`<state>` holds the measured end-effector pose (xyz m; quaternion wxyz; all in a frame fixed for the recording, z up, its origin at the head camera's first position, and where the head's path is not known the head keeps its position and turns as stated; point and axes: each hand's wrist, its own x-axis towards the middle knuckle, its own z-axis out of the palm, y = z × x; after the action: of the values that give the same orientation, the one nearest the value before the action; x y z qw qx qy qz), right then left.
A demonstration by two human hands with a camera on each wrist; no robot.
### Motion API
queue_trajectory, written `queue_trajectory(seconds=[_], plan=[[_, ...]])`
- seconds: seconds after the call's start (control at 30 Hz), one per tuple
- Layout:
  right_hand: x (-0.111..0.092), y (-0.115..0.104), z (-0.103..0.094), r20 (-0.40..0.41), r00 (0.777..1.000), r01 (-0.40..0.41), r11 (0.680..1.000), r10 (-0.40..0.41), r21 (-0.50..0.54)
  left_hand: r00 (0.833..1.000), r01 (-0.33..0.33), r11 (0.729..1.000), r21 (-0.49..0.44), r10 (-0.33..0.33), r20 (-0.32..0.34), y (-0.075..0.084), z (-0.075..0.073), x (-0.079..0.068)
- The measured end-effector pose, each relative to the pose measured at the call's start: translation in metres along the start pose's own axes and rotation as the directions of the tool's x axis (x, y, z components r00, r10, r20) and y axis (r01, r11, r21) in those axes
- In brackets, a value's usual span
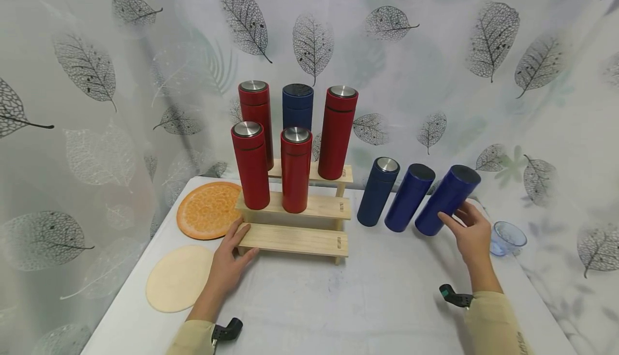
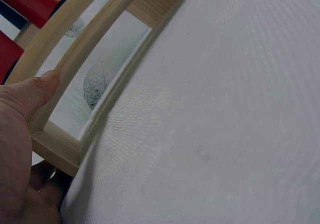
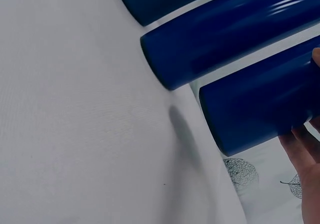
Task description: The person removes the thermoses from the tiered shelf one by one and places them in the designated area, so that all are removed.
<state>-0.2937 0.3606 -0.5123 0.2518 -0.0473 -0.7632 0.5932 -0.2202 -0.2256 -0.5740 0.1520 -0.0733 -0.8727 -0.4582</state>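
At the left end of a three-step wooden rack [image 1: 295, 238], my left hand [image 1: 227, 261] grips the lowest step. Its thumb [image 2: 37, 91] lies along the wood and the other fingers are round the end. Red thermos flasks stand on the upper steps, two on the middle one, including a front-left flask [image 1: 251, 167]; two more flank a blue flask [image 1: 297, 105] on top. On the right, my right hand [image 1: 471, 231] holds the rightmost blue thermos flask [image 1: 445, 202] low on its side. Left of it stand another blue flask [image 1: 408, 199] and a darker blue, silver-lidded flask [image 1: 377, 194].
An orange round mat [image 1: 205, 212] and a cream round mat [image 1: 176, 280] lie left of the rack. A small clear blue glass bowl [image 1: 508, 239] sits at the table's right edge. A leaf-patterned curtain [image 1: 338, 33] hangs behind the white table [image 1: 338, 312].
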Motion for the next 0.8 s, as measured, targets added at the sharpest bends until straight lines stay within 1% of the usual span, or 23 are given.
queue_trajectory(seconds=[0.07, 0.3, 0.53, 0.8], plan=[[0.000, 0.003, 0.001, -0.003, 1.000, -0.004, 1.000, 0.004, 0.017, 1.000, 0.002, 1.000, 0.002, -0.002, 0.002, 0.000, 0.000, 0.000], [0.001, 0.014, 0.005, -0.011, 0.999, -0.035, 0.999, 0.035, -0.007, 1.000, 0.012, 1.000, 0.008, -0.012, 0.012, -0.002, 0.000, 0.001], [0.003, 0.018, 0.009, -0.001, 0.999, -0.034, 0.999, 0.034, 0.036, 1.000, 0.017, 1.000, 0.014, -0.017, 0.012, -0.004, 0.000, 0.001], [0.001, 0.020, 0.012, 0.004, 1.000, -0.028, 0.999, 0.028, -0.036, 1.000, 0.013, 1.000, 0.009, -0.013, 0.008, -0.003, 0.001, 0.001]])
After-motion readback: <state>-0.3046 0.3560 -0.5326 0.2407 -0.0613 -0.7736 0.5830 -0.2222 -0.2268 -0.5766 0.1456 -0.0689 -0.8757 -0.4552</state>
